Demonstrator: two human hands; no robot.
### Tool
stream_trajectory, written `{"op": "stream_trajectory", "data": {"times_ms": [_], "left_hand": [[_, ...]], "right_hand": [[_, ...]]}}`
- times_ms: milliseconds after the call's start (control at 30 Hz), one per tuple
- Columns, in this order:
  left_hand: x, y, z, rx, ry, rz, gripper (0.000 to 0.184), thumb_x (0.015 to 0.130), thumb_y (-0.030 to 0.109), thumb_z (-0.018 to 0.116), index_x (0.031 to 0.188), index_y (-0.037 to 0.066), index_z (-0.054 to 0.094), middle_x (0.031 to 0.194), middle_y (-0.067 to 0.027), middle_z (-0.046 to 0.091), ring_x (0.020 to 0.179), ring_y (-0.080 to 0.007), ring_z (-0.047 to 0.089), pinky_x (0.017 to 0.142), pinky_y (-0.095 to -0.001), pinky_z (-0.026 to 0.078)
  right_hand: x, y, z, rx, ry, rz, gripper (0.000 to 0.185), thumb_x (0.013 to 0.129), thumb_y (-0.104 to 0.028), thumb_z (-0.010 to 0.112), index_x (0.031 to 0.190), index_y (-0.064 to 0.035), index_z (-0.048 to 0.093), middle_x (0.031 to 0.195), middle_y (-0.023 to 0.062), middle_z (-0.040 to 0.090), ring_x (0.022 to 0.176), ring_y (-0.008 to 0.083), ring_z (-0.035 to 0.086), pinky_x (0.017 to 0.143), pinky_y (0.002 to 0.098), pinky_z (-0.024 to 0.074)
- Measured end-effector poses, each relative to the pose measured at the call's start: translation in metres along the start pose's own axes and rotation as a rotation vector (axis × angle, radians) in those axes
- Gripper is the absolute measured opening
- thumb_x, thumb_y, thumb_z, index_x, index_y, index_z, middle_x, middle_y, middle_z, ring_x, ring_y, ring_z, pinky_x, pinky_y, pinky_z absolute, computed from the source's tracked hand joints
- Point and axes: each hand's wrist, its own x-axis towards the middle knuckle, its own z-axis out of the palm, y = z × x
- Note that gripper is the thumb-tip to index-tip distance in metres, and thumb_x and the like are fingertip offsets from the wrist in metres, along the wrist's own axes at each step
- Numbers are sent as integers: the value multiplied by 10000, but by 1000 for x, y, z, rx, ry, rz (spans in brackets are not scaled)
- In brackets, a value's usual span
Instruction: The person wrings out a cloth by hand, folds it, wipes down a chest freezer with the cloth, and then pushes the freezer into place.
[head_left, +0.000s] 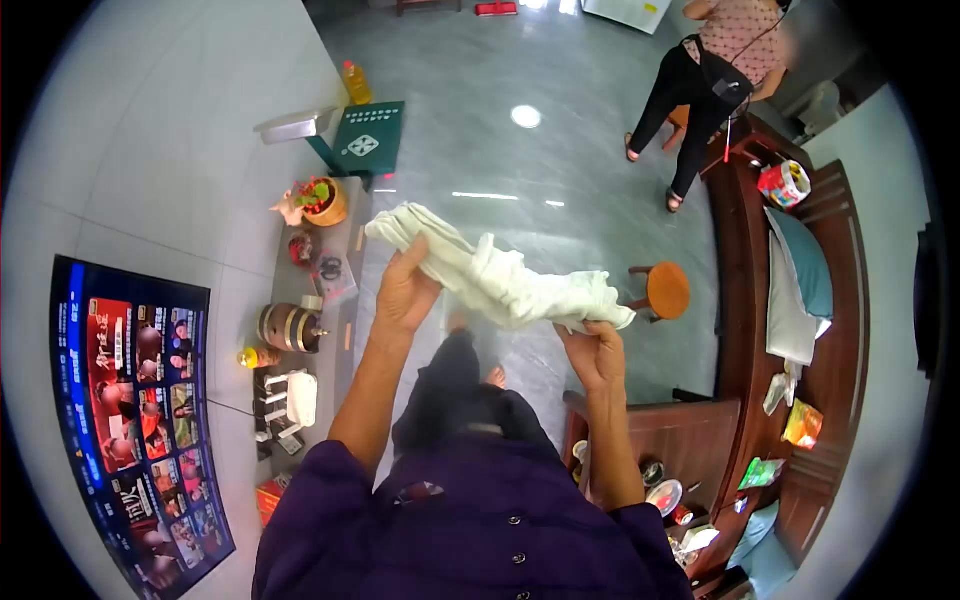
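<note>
A crumpled, pale whitish-green cloth [500,280] is stretched between my two hands, above the floor and in front of my body. My left hand [408,290] grips it near its left end, with the thumb on top and a loose flap reaching past the fingers. At the right end, my right hand [594,352] pinches the lower edge. The cloth is bunched in folds along its middle. Some fingertips of both hands are hidden behind the fabric.
Along the left wall a low cabinet [345,275] carries a potted plant [322,202] and a small barrel [290,328], near a lit television [140,420]. A round stool [667,290] stands right. A wooden bench [745,290] lines the right wall. Another person [715,85] stands farther off.
</note>
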Motion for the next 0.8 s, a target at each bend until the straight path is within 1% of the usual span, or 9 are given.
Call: {"op": "stream_trajectory", "data": {"times_ms": [133,167,233,333,433,467,533,733,800], "left_hand": [[50,2,12,129,-3,14,402,993,120,604,1371,66,478,1273,-53,588,1219,-212,557,1089,-389,426],[64,3,14,158,-5,-1,406,992,118,605,1372,57,473,1275,-57,586,1219,-211,558,1089,-391,427],[95,2,17,183,-46,-15,393,997,127,597,1363,39,483,1287,-68,587,1215,-210,563,1081,-387,433],[134,8,36,225,-48,-63,346,1011,154,578,1324,15,535,1230,-72,632,1139,-197,616,1020,-358,482],[170,21,41,400,-103,-189,342,1011,168,581,1314,11,557,1235,-66,643,1140,-181,616,1027,-351,476],[181,23,45,465,-108,-228,333,1009,164,578,1298,-2,572,1220,-67,654,1123,-173,625,1016,-342,482],[200,31,62,581,-177,-318,325,1000,154,580,1282,-7,587,1194,-58,663,1090,-160,632,990,-330,492],[258,31,83,1086,-334,-277,354,932,147,615,1240,-27,634,1079,-73,697,981,-131,645,869,-288,517],[278,29,86,1085,-292,-286,321,942,126,636,1231,-12,639,1083,-42,686,979,-108,625,854,-274,509]], "right_hand": [[62,4,-34,-51,207,221,407,847,4,590,1250,-52,565,1258,116,612,1194,279,564,1029,481,456],[76,13,-41,-164,337,258,490,848,-21,561,1337,-47,532,1309,123,580,1217,256,547,1042,460,429],[96,21,-46,-291,286,435,357,905,-106,598,1258,-52,609,1216,127,639,1131,256,606,977,424,484],[117,3,10,-1219,167,622,298,972,-185,604,1201,4,627,1079,127,697,948,206,665,842,322,532],[164,2,24,-1488,148,-112,362,984,-255,621,1194,39,635,990,95,709,890,149,653,797,261,511],[183,-7,49,-1366,156,-305,346,969,-223,647,1181,50,650,1093,141,714,976,233,674,867,349,523],[212,-29,119,-1168,71,-426,392,955,-211,672,1256,35,623,1108,119,701,998,195,652,876,342,516],[284,-55,184,-1007,-150,-38,394,941,-141,665,1288,34,600,1126,93,675,1064,164,619,935,333,492],[303,-59,170,-998,-133,-137,376,932,-115,657,1274,34,607,1130,94,674,1059,163,623,932,331,494]]}}
